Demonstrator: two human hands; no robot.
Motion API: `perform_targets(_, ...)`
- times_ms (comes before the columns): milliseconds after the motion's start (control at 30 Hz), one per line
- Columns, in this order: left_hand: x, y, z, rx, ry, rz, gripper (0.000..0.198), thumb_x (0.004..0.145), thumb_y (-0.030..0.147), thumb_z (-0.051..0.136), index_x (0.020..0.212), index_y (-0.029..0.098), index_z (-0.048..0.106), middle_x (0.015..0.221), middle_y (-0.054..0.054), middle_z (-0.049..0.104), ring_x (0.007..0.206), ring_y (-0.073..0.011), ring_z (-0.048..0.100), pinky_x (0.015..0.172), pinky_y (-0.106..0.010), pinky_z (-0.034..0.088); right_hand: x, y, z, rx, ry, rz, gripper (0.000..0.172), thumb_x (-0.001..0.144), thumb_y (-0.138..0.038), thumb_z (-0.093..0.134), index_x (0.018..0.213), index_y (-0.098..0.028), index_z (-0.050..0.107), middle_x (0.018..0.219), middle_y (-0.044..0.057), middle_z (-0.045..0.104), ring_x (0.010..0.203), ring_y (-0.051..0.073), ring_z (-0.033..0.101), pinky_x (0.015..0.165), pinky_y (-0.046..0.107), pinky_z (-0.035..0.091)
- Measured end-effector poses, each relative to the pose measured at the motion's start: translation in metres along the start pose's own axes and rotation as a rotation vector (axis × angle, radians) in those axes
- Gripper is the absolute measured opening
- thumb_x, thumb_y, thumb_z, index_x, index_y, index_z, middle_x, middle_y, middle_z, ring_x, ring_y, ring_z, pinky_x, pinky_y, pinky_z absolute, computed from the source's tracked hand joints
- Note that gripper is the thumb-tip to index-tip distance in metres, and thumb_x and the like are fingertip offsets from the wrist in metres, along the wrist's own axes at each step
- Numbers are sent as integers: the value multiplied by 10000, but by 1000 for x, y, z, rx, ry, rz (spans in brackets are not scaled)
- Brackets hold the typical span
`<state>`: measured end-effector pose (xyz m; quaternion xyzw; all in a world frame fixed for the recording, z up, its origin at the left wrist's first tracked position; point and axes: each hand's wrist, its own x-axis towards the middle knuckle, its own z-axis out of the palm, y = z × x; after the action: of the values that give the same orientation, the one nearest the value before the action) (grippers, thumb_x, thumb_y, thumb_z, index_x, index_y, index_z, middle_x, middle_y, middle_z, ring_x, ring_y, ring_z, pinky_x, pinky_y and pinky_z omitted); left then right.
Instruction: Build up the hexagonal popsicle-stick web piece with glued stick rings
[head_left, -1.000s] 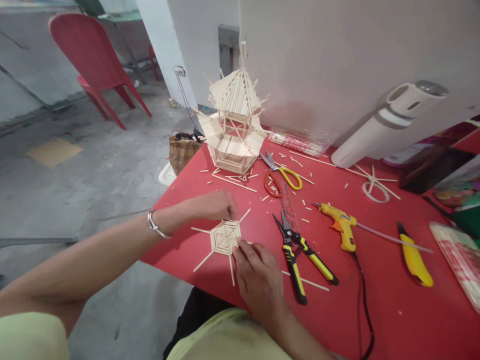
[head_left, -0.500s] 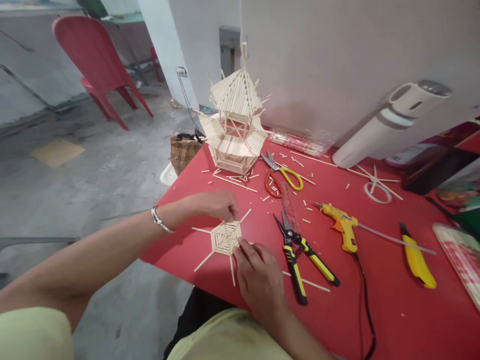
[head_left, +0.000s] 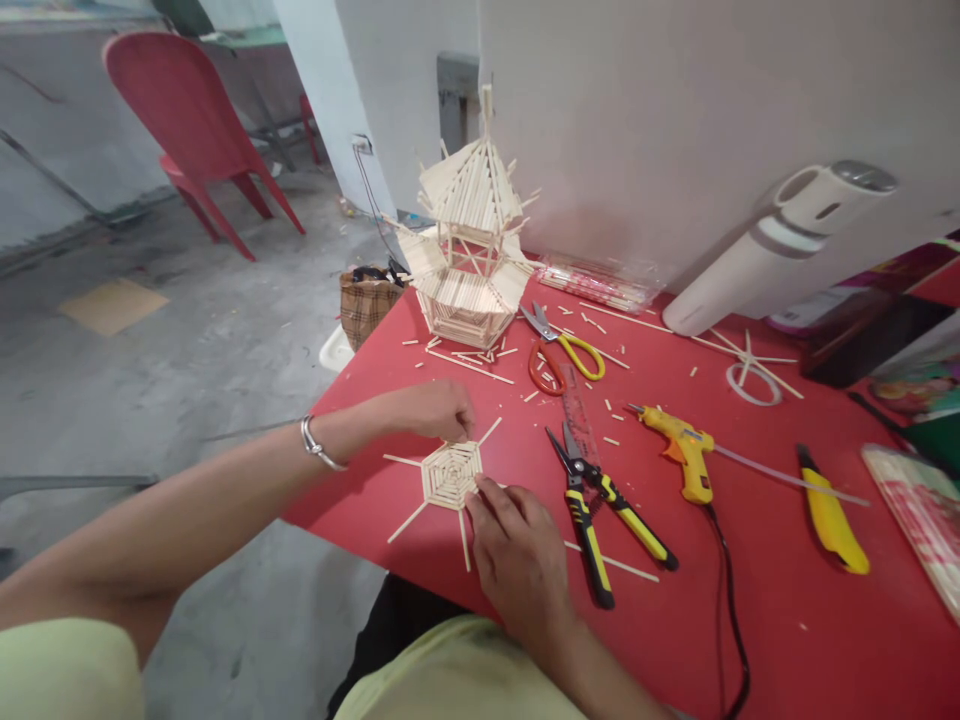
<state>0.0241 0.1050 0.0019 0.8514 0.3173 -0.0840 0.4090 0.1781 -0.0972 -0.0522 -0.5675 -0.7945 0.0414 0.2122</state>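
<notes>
A flat, web-like hexagon of pale wooden sticks [head_left: 453,476] lies on the red table, with longer sticks jutting out from its corners. My left hand [head_left: 439,408], a silver bangle on its wrist, reaches over the far side. Its fingers are curled and closed at the hexagon's upper edge; the fingertips are mostly hidden. My right hand [head_left: 521,550] rests at the hexagon's right corner, thumb and fingertips closed on that edge. Behind it stands a pagoda-shaped model [head_left: 472,235] built of the same sticks.
Red-and-yellow scissors [head_left: 559,345], black-yellow shears [head_left: 589,510], a clear ruler [head_left: 579,412] and a yellow glue gun [head_left: 684,448] lie to the right. Farther right are a yellow utility knife [head_left: 832,520] and a white flask [head_left: 776,250]. Stick offcuts litter the table.
Both hands stay at the same edges of the stick hexagon. Only a very slight shift of the view shows.
</notes>
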Motion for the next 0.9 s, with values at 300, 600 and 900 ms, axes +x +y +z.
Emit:
perform_targets(300, 1, -2, 1, 26, -6, 37, 208, 676, 110, 564, 725, 159, 760, 691, -25, 732, 613, -112, 595, 545, -179, 368, 0, 0, 0, 6, 1, 4, 375, 870, -145, 540, 1222, -226, 642, 1322, 41, 634, 1037, 234, 537, 907, 387, 462)
perform_targets(600, -1, -1, 1, 27, -15, 22, 194, 684, 116, 561, 703, 154, 750, 671, -26, 719, 594, -108, 580, 523, -186, 346, -1, 0, 2, 18, 7, 7, 375, 870, -147, 540, 1225, -212, 643, 1328, 33, 631, 1038, 232, 527, 913, 391, 462)
perform_targets(900, -1, -3, 4, 34, 5, 45, 159, 689, 158, 543, 691, 152, 702, 662, -20, 673, 589, -118, 538, 543, -220, 336, 0, 1, 2, 3, 0, -7, 379, 875, -153, 521, 1229, -209, 644, 1332, 45, 629, 1024, 244, 541, 901, 405, 471)
